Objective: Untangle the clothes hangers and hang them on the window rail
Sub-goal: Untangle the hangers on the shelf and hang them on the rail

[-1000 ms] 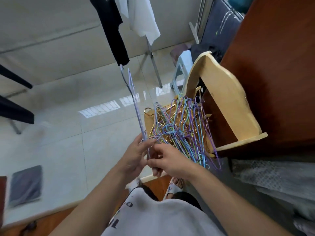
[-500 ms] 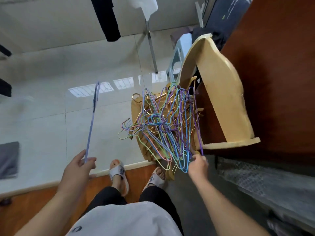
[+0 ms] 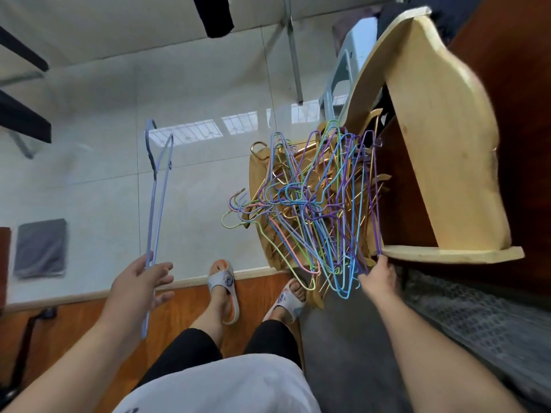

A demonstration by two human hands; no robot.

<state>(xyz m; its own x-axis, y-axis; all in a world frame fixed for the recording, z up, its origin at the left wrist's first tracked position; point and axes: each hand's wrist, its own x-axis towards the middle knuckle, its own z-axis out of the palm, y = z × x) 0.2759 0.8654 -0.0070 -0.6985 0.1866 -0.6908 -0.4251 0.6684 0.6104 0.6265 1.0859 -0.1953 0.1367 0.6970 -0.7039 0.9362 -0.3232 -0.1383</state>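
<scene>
Hanger (image 3: 158, 204): pale blue wire, single, held up at left, well apart from the tangle.
Left hand (image 3: 138, 286): thumb and fingers loosely curled round the hanger's lower part.
Tangle (image 3: 316, 204): many coloured and gold hangers, at right against a wooden frame (image 3: 447, 162).
Right hand (image 3: 378, 277): fingers pinch the tangle's near edge — purple wire.
Floor (image 3: 89, 162): pale tiles.

Pale lilac-blue hanger (image 3: 155, 204); the tangle of hangers (image 3: 316, 204) mixes purple, blue, green, pink and gold wire; white slippers (image 3: 223, 289) (blue floral motif, orange lining); glossy whitish floor tiles (image 3: 104, 162)
</scene>
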